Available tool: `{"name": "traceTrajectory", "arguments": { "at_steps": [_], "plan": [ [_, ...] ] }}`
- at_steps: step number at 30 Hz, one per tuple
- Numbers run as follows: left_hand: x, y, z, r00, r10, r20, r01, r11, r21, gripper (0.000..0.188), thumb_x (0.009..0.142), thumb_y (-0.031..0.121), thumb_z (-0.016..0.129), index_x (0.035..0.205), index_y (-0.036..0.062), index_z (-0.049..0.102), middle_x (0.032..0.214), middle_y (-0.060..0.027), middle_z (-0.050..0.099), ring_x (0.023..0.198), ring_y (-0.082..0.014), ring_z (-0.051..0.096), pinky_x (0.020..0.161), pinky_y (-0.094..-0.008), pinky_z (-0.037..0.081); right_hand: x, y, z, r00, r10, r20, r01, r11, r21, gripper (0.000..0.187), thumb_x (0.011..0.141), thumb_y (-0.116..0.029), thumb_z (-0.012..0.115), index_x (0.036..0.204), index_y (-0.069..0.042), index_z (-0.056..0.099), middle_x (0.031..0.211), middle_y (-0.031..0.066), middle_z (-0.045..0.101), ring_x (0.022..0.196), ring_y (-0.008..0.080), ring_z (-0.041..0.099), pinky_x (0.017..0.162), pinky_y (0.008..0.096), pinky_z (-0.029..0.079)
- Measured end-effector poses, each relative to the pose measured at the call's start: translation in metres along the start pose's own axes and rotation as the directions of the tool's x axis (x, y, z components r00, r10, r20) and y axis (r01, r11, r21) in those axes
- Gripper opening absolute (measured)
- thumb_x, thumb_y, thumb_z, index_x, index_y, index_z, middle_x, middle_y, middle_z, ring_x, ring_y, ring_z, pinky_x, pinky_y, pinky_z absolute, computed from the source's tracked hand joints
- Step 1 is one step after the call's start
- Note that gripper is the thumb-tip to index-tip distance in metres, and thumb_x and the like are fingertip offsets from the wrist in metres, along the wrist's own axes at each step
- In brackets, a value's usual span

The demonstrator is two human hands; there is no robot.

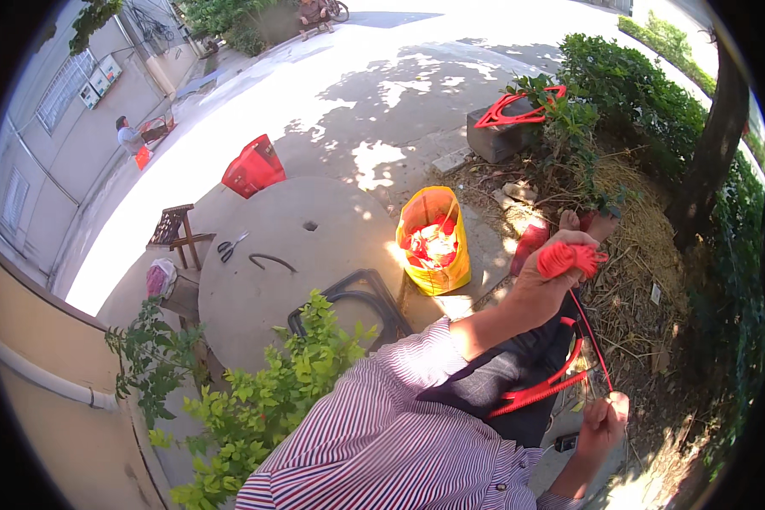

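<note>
My left hand (pixel 531 289) is closed around a bundle of red cord (pixel 565 259), held up over my lap. From it a single taut strand (pixel 592 340) runs down to my right hand (pixel 605 421). The fingers of my right hand are curled shut on that strand. Between my hands, across my dark trousers, lies a frame wrapped in red cord (pixel 540 395); my forearm and legs hide part of it.
A yellow bag (pixel 438 276) holding red material stands beyond my left arm. Scissors (pixel 232 246) and a curved dark rod (pixel 272 262) lie on a round stone table (pixel 314 204). Dark frames (pixel 374 285) rest at its edge. Another red frame (pixel 518 110) sits on a grey block (pixel 493 140).
</note>
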State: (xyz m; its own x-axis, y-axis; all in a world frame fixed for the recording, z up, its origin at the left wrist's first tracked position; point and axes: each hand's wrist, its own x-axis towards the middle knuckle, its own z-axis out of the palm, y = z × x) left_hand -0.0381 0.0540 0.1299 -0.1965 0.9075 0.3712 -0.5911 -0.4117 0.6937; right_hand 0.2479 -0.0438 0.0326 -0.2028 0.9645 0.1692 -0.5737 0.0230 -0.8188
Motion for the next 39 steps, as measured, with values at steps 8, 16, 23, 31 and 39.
{"name": "traceTrajectory", "arguments": {
  "at_steps": [8, 16, 23, 31, 39],
  "plan": [
    [-0.034, -0.084, -0.020, 0.538, -0.488, 0.687, -0.737, 0.123, 0.664, 0.019, 0.076, 0.019, 0.061, 0.093, 0.0136, 0.068, 0.102, -0.0086, 0.056, 0.099, -0.0281, 0.052, 0.081, -0.0380, 0.046, 0.034, 0.029, -0.020, 0.945, 0.219, -0.245, -0.319, 0.791, -0.523, 0.018, 0.088, -0.013, 0.066, 0.105, -0.007, 0.063, 0.071, -0.0072, 0.050, 0.052, 0.0010, 0.037, 0.044, 0.0192, 0.026],
    [-0.068, -0.136, 0.012, 0.646, -0.608, 0.461, -0.421, 0.220, 0.880, 0.025, 0.070, 0.018, 0.061, 0.092, 0.0062, 0.067, 0.086, -0.0138, 0.063, 0.085, -0.0302, 0.065, 0.073, -0.0426, 0.053, 0.032, 0.029, -0.011, 0.905, 0.218, -0.366, -0.422, 0.574, -0.702, 0.028, 0.083, -0.012, 0.071, 0.109, -0.004, 0.064, 0.096, 0.0013, 0.066, 0.082, 0.0093, 0.059, 0.070, 0.0269, 0.049],
    [-0.071, -0.113, -0.016, 0.811, -0.413, 0.415, -0.070, 0.636, 0.768, 0.028, 0.078, 0.008, 0.066, 0.104, 0.0004, 0.059, 0.093, -0.0084, 0.060, 0.087, -0.0199, 0.059, 0.075, -0.0314, 0.050, 0.030, -0.009, 0.021, 0.900, -0.424, -0.101, 0.034, 0.299, -0.954, 0.035, 0.077, -0.006, 0.071, 0.109, 0.003, 0.061, 0.115, 0.0106, 0.058, 0.094, 0.0186, 0.061, 0.082, 0.0293, 0.049],
    [-0.102, -0.128, -0.015, 0.684, -0.582, 0.440, 0.310, 0.778, 0.547, 0.029, 0.089, 0.007, 0.064, 0.115, -0.0005, 0.054, 0.082, -0.0017, 0.059, 0.073, -0.0065, 0.053, 0.066, -0.0255, 0.047, -0.032, -0.030, 0.105, 0.950, -0.094, 0.297, 0.041, 0.983, 0.181, 0.041, 0.073, -0.025, 0.078, 0.092, -0.002, 0.049, 0.089, 0.0196, 0.064, 0.083, 0.0278, 0.063, 0.072, 0.0401, 0.050],
    [-0.103, -0.119, -0.008, 0.667, -0.602, 0.438, 0.273, 0.745, 0.608, 0.039, 0.089, 0.004, 0.056, 0.126, 0.0014, 0.045, 0.082, -0.0001, 0.056, 0.070, -0.0056, 0.048, 0.064, -0.0223, 0.042, -0.047, -0.031, 0.188, 0.847, 0.315, 0.428, -0.422, 0.888, 0.184, 0.048, 0.074, -0.025, 0.083, 0.092, -0.001, 0.046, 0.083, 0.0110, 0.057, 0.069, 0.0180, 0.055, 0.060, 0.0316, 0.043]
  ]
}}
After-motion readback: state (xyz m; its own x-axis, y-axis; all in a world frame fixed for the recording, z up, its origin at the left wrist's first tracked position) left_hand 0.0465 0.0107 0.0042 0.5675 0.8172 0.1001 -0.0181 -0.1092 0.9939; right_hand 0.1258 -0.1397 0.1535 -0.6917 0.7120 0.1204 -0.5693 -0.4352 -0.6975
